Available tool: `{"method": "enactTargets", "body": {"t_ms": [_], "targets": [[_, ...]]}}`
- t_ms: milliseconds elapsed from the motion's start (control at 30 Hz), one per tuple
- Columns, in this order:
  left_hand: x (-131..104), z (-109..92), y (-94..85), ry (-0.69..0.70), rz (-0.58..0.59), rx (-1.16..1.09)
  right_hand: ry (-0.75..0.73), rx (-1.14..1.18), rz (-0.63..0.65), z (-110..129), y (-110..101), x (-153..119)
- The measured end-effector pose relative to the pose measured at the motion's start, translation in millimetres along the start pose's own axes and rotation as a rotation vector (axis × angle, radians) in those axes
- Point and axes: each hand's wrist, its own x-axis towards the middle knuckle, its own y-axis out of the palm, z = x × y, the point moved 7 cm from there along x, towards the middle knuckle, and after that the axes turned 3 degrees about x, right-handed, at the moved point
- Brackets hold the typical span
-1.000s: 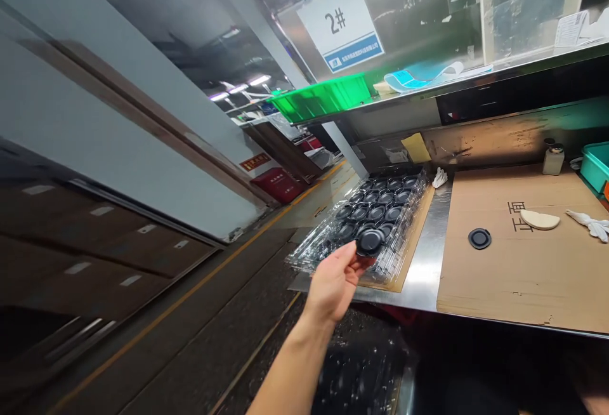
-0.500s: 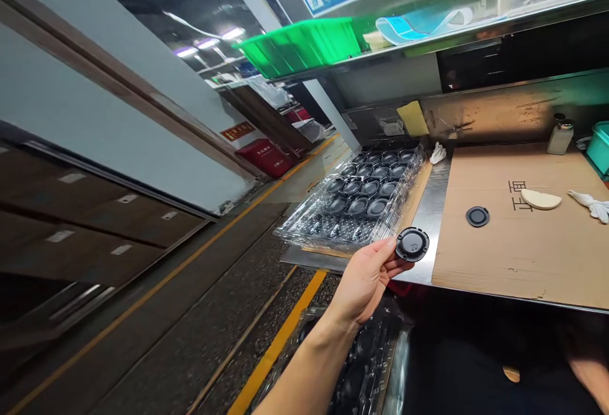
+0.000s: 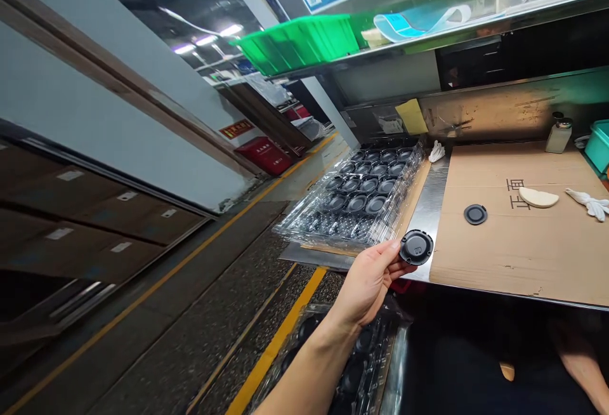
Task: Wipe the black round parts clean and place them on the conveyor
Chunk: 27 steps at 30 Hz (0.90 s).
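Note:
My left hand (image 3: 368, 278) is closed on a round black plastic cap (image 3: 416, 247), pinching its left edge between thumb and fingers. The cap has small notches round its rim and a raised mark in the middle. It is held up over the near left edge of the bench. A second black cap (image 3: 476, 214) lies flat on the cardboard sheet (image 3: 499, 263). At the lower right, part of my right hand or forearm (image 3: 583, 367) shows low below the bench, its fingers lost in shadow.
Left of the cardboard stands a clear plastic tray (image 3: 304, 228) with rows of black caps. Another tray (image 3: 352, 370) sits lower, under my left arm. A cream half-round pad (image 3: 538, 197), a white glove (image 3: 590, 204) and a small bottle (image 3: 559, 134) lie or stand on the bench.
My left hand and its cap have shifted slightly right. The limb at the lower right has moved a little left and looks sharper. The view has tilted slightly.

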Motion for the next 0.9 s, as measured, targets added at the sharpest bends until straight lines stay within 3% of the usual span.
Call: {"method": "enactTargets", "body": {"t_ms": [200, 300, 400, 533, 600, 700, 800, 900], "targets": [[-0.6, 2.6, 2.6, -0.003, 0.006, 0.018, 0.052, 0.017, 0.003, -0.9, 1.5, -3.2], [6.8, -2.9, -8.1, 0.049, -0.046, 0.058, 0.009, 0.017, -0.014, -6.8, -6.7, -3.1], [24.4, -18.9, -46.0, 0.211, -0.217, 0.101, 0.025, 0.037, -0.026, -15.6, -8.8, -2.2], [51.8, -50.5, -129.0, 0.439, -0.565, 0.234, 0.045, 0.091, -0.012, -6.4, -1.4, -1.8], [62.9, -71.8, -167.1, 0.51, -0.759, 0.47, 0.033, 0.104, -0.048, 7.0, -3.6, -3.9], [80.6, -104.8, -201.6, 0.503, -0.993, 1.016, 0.04, 0.099, -0.171, 25.9, -16.3, -10.3], [109.4, -120.7, -216.3, 0.37, -0.985, 1.435, 0.057, 0.089, -0.22, 41.8, -21.1, -12.9], [140.8, -114.6, -224.5, 0.137, -0.775, 1.659, 0.054, 0.09, -0.226, 57.9, -13.9, -4.7]]}}
